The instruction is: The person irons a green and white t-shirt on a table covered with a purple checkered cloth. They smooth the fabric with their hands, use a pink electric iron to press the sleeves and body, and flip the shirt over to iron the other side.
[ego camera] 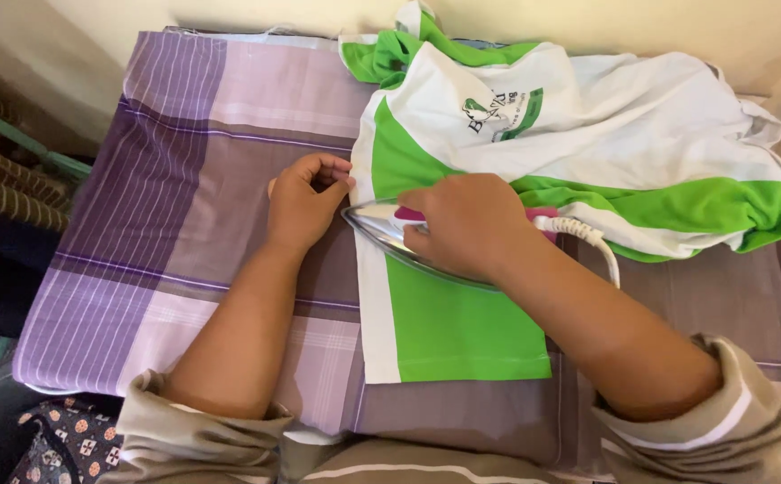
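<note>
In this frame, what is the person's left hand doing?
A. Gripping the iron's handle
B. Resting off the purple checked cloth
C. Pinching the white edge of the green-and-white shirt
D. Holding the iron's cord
C: the left hand pinches the white edge of the green-and-white shirt, while the right hand holds the silver-soled iron.

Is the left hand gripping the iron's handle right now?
No, the left hand pinches the white edge of the shirt, while the right hand holds the iron.
</note>
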